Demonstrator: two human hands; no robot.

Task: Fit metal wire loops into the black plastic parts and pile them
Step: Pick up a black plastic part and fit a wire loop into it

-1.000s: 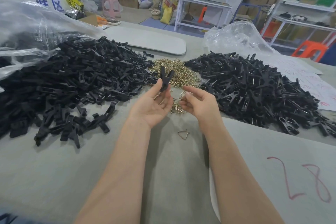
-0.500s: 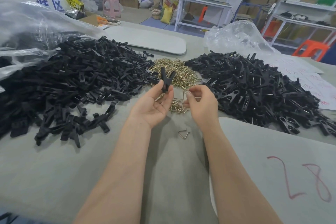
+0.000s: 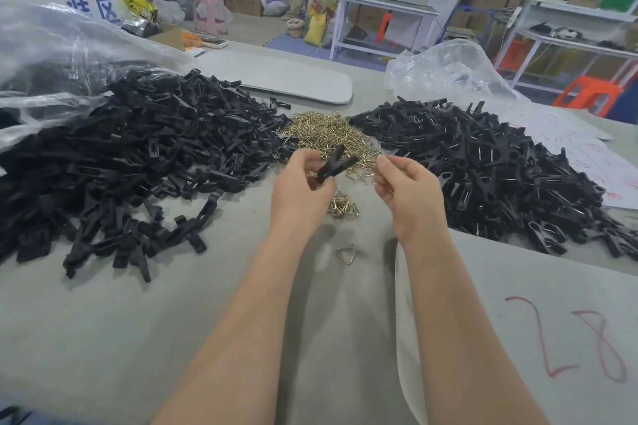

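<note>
At the centre of the frame, the left hand [image 3: 300,190] grips a black plastic part [image 3: 336,164] by its lower end, fingers and thumb curled round it, so that its 2 forked arms point up and to the right. Just right of it, and not touching it, the right hand [image 3: 409,193] has thumb and forefinger pinched together on what looks like a wire loop [image 3: 377,156]. The wire is too thin there to see plainly, so that is a judgement.

The step in hand is the fitting: 1 part and 1 loop are raised above the table [image 3: 172,338], apart and not yet joined. The next move calls for bringing the loop's ends to the part and seating them while the left hand braces the part against the push. After that the part belongs on the pile at the right.

Below the hands lies a small cluster of loops [image 3: 343,205], and lower down 1 stray loop [image 3: 346,254]. Above the hands, the main heap of loops [image 3: 328,134] sits between 2 black piles. The pile of bare parts [image 3: 121,155] at the left spills from a clear plastic bag [image 3: 51,45]. The right pile [image 3: 483,166] shows glints of metal, so I take its parts to be finished.
</note>
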